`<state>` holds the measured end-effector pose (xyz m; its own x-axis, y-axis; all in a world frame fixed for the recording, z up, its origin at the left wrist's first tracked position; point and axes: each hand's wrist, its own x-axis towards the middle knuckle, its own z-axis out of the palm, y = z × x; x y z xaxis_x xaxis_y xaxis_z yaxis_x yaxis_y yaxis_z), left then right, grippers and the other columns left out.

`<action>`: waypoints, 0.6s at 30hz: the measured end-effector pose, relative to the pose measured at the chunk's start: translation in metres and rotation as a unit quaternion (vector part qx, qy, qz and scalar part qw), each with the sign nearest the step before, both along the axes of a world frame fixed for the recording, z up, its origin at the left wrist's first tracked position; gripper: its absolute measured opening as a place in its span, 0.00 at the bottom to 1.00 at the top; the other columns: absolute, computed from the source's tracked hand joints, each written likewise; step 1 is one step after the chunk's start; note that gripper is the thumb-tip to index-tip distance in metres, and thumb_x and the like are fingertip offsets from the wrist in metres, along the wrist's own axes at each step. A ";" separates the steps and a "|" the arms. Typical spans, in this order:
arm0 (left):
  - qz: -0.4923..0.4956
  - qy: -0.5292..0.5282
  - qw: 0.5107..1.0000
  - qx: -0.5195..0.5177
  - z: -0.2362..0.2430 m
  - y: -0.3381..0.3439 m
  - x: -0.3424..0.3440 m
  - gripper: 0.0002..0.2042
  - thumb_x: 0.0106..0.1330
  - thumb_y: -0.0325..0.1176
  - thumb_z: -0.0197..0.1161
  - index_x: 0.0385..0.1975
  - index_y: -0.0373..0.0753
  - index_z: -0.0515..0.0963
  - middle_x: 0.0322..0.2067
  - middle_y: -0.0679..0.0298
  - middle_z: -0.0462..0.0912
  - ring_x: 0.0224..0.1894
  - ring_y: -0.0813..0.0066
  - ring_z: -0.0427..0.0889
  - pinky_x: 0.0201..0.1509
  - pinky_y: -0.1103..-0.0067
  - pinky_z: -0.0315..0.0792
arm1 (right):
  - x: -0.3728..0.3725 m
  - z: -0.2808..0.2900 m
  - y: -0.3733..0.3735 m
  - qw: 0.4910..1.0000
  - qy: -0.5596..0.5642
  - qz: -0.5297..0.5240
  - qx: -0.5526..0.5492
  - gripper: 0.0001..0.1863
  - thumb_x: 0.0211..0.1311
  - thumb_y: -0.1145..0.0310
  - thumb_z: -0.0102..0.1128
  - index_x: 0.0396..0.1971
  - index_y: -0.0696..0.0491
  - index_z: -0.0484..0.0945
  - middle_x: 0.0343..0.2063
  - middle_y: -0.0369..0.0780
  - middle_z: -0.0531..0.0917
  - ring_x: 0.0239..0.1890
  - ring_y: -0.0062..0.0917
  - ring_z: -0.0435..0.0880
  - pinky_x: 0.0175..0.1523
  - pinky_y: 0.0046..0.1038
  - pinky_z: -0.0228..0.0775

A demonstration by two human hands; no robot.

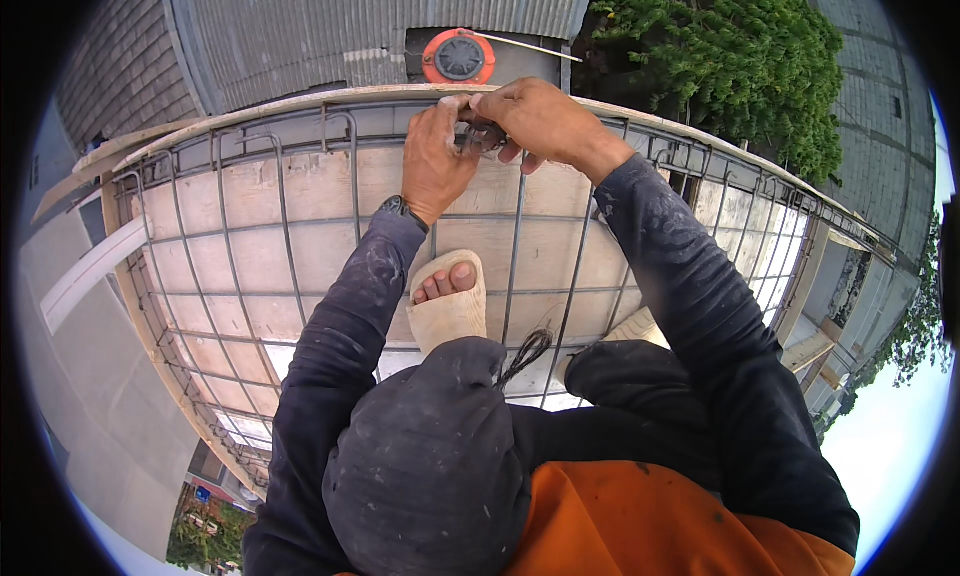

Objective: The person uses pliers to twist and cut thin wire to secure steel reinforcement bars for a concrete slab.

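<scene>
At the far edge of a rebar grid (517, 246), my left hand (438, 164) and my right hand (545, 128) meet with their fingers bent and closed together. Between them is a small dark grey piece (480, 136), mostly covered by the fingers, so its kind cannot be made out. Both hands are just above the bars by the wooden form edge (390, 93). Bent hook ends of rebar (279, 166) rise along that edge. A bunch of thin dark wire (527, 354) sticks out beside my left knee (430, 426).
My sandalled left foot (445, 301) stands among the bars on pale plywood panels (240, 271). Beyond the edge, lower down, are corrugated roofing (370, 16), a red-orange tank with a black lid (460, 58) and a leafy tree (730, 66). A block wall (880, 106) stands right.
</scene>
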<state>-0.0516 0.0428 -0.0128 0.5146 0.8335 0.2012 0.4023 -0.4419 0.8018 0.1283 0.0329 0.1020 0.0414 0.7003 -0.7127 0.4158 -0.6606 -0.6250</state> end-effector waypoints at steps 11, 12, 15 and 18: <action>-0.031 0.009 0.998 -0.047 0.007 0.015 -0.001 0.15 0.65 0.23 0.64 0.52 0.40 0.77 0.46 0.56 0.88 0.51 0.48 0.86 0.55 0.61 0.78 | -0.018 -0.076 -0.058 0.922 -0.236 0.003 0.308 0.10 0.67 0.63 0.67 0.42 0.51 0.86 0.39 0.41 0.86 0.40 0.44 0.88 0.48 0.45 0.80; -0.035 0.012 0.998 -0.047 0.008 0.016 -0.001 0.15 0.66 0.23 0.64 0.52 0.39 0.77 0.46 0.55 0.88 0.51 0.47 0.86 0.55 0.61 0.78 | -0.023 -0.080 -0.059 0.917 -0.241 -0.012 0.316 0.09 0.66 0.63 0.67 0.41 0.51 0.86 0.38 0.40 0.86 0.40 0.43 0.88 0.48 0.44 0.80; -0.045 0.018 0.998 -0.050 0.009 0.020 -0.001 0.15 0.66 0.24 0.64 0.52 0.39 0.76 0.46 0.53 0.88 0.51 0.46 0.86 0.54 0.62 0.78 | -0.030 -0.088 -0.057 0.900 -0.243 -0.051 0.358 0.09 0.65 0.64 0.68 0.42 0.50 0.86 0.37 0.38 0.84 0.41 0.40 0.88 0.47 0.42 0.80; -0.044 0.021 0.997 -0.051 0.010 0.021 -0.003 0.14 0.66 0.24 0.64 0.51 0.38 0.77 0.46 0.52 0.88 0.51 0.45 0.87 0.54 0.62 0.78 | -0.028 -0.090 -0.057 0.897 -0.254 -0.029 0.360 0.08 0.65 0.65 0.68 0.41 0.50 0.85 0.38 0.37 0.84 0.44 0.38 0.87 0.47 0.42 0.80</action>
<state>-0.0546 0.0637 -0.0028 0.5935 0.7993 0.0936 0.3996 -0.3937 0.8278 0.0998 -0.0240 0.0116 0.2846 0.9576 0.0454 0.7460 -0.1915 -0.6378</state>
